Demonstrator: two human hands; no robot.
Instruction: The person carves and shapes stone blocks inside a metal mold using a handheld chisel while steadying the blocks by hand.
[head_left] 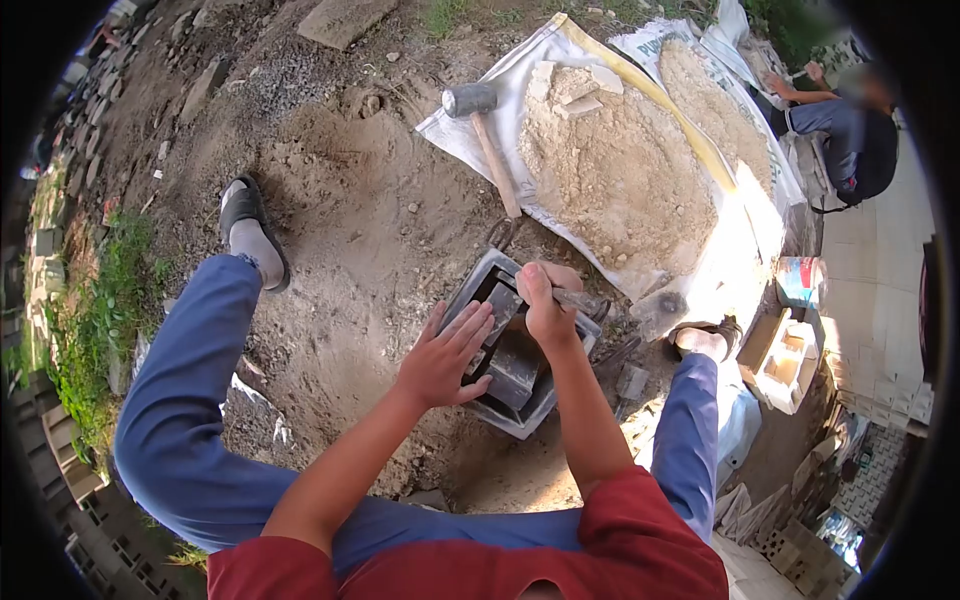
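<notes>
A grey metal box mold (525,424) stands on the dirt between my legs, with dark blocks or inserts inside it. My left hand (445,358) lies on its left side, fingers stretched out and slightly spread. Over the mold's far right part, my right hand (547,305) is closed around a tool with a short grey handle (582,301); its working end is hidden by the hand and mold. Beyond the mold, a mallet (468,99) with a dark head and wooden handle rests against the edge of a white sack.
Pale sandy powder (610,175) is heaped on the opened sack (505,75), with broken slabs on top. To the right are a bucket (800,280) and a box of pale blocks (785,365). Another person (850,130) sits at the far right. Grass (105,330) grows at left.
</notes>
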